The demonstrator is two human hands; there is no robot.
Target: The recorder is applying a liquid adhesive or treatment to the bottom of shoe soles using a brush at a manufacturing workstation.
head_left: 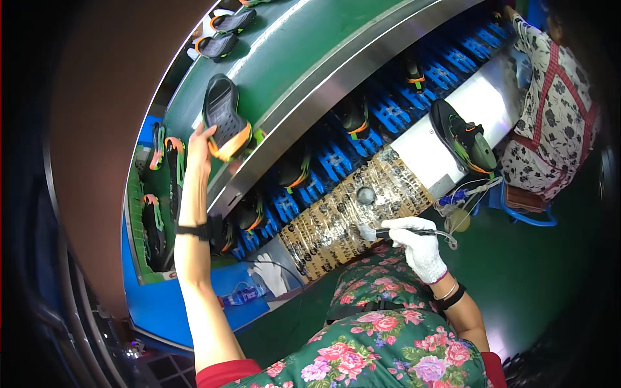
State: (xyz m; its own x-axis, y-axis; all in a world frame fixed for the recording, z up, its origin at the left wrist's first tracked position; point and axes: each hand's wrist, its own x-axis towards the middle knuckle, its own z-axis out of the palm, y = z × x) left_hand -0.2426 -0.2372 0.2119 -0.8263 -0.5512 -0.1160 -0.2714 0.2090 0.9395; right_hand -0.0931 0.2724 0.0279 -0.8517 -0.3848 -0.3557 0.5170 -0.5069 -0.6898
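My bare left hand [199, 145] is stretched out over the green conveyor belt, its fingers closed on the heel end of a black clog [222, 110] with an orange strap. My right hand [417, 249], in a white knit glove, grips a dark-handled brush [367, 233] above a ledge covered in brown printed tape. A thin grey tube [447, 238] curves away behind that hand. On the taped ledge sits a small round grey object [366, 195]. Farther right, a pair of dark clogs [462, 139] with orange and green trim rests on the white part of the ledge.
A metal rail [336, 84] edges the belt. Beside it, a blue slatted conveyor [333, 161] carries several clogs. A green-edged bin [155, 223] with straps and clogs stands left. White gloves [272, 275] and a plastic bottle [242, 295] lie near. A co-worker [550, 110] sits at right.
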